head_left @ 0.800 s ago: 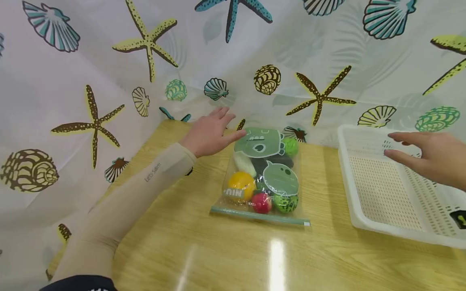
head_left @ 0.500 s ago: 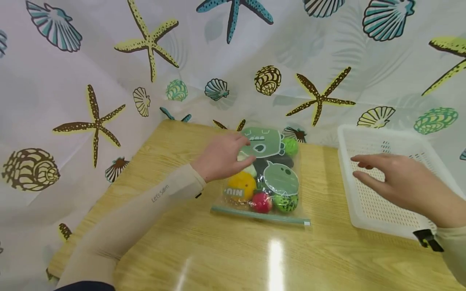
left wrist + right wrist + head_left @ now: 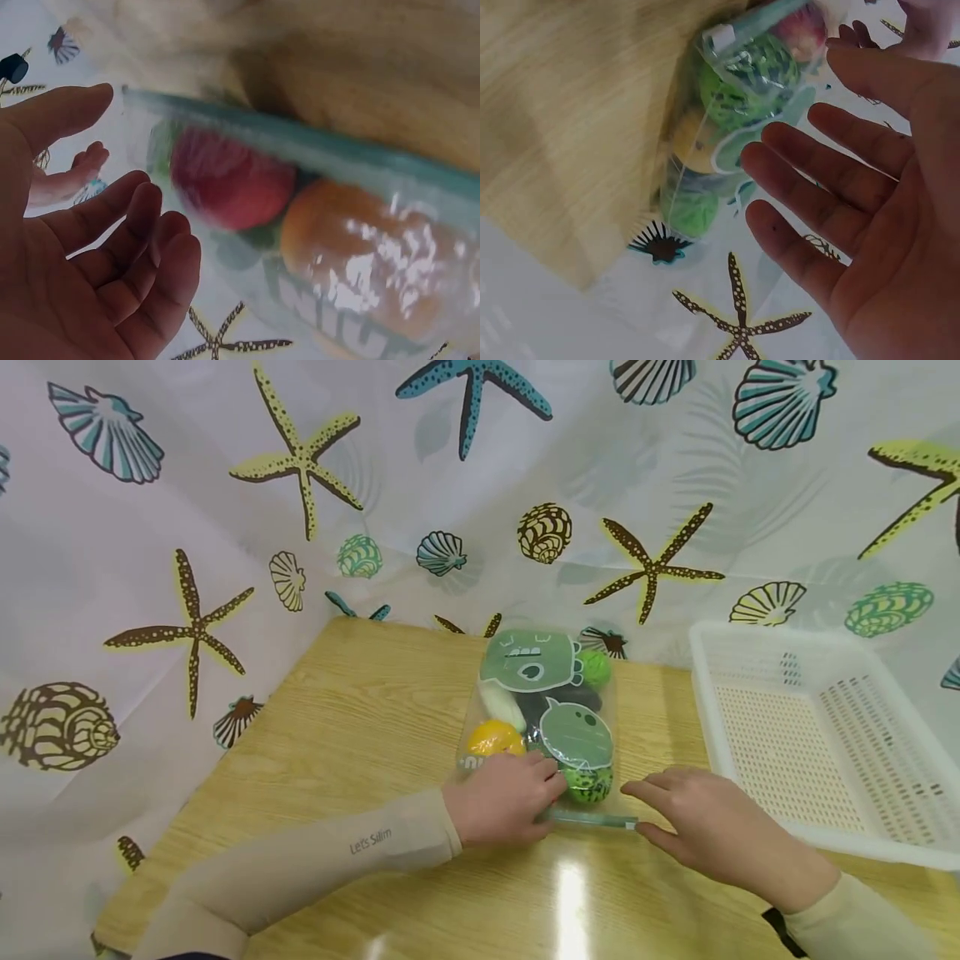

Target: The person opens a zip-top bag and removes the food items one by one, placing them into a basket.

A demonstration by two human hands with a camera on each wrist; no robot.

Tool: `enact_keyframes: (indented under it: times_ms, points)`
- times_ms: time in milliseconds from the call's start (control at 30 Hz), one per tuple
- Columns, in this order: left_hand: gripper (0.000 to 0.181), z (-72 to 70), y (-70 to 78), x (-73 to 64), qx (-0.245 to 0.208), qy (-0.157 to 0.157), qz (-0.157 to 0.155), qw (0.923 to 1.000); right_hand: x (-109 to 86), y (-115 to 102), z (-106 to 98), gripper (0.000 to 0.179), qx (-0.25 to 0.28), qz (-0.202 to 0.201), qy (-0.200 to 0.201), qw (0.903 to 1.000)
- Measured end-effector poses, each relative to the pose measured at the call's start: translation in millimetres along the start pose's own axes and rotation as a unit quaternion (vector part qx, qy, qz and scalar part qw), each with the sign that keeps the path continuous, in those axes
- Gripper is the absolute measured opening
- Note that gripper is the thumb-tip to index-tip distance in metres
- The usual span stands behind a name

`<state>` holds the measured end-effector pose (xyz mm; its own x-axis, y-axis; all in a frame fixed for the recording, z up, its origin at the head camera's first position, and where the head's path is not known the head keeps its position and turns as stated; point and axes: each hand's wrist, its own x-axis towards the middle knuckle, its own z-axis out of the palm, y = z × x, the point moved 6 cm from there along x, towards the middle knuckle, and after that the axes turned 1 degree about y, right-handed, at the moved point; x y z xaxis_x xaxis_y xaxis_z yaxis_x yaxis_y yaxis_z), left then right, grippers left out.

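Observation:
A clear slider bag [image 3: 468, 718] printed with green cartoon shapes lies flat on the table [image 3: 360, 693]. Inside it are an orange fruit [image 3: 495, 737], a red fruit [image 3: 232, 176], a green speckled ball [image 3: 588, 783], a green leafy-looking ball [image 3: 595, 668], a pale long piece and dark pieces. My left hand [image 3: 506, 799] is over the bag's near edge and hides the red fruit in the head view; its fingers bend loosely with nothing between them. My right hand [image 3: 720, 822] is beside the white slider [image 3: 720, 35] at the zip's right end, fingers relaxed, holding nothing.
A white perforated plastic basket [image 3: 708, 727] stands on the table at the right, just beyond my right hand. Behind and to the left hangs a white curtain [image 3: 495, 468] with shells and starfish, bordering the table.
My left hand has come down and toward me from the bag's far left side to its zip edge. My right hand has moved left, from over the basket to the slider end.

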<state>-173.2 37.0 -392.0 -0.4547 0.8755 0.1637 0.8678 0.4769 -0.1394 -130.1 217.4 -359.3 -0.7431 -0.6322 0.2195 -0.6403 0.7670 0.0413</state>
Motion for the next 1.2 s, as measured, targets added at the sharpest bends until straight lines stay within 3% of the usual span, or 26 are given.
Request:
enact_keyframes:
  times_ms: [200,500,700,867,1033,1200]
  points:
    - [0.025,14.1,15.5,1.2,0.044,-0.002,0.029,0.9986,-6.1,-3.6,28.0,0.049,0.002,0.005,-0.04,0.9992]
    - [0.014,24.0,33.5,15.8,0.134,0.001,0.049,0.9899,-10.2,-9.2,46.9,0.048,-0.045,-0.028,-0.009,0.9985]
    - [0.013,26.2,34.6,20.0,0.151,-0.023,0.038,0.9876,-5.8,-11.7,50.4,0.034,-0.081,-0.042,0.007,0.9958]
    - [0.013,26.0,31.1,23.2,0.163,-0.034,0.03,0.9857,-1.9,-7.4,51.4,0.036,-0.092,-0.056,0.027,0.9938]
    - [0.012,23.8,24.8,23.6,0.16,-0.031,0.023,0.9864,0.2,-5.2,45.5,0.031,-0.076,-0.063,0.074,0.9923]
    - [0.011,10.4,15.8,21.1,0.149,-0.011,0.006,0.9888,-0.1,-2.7,33.4,0.018,-0.024,-0.038,0.106,0.9934]
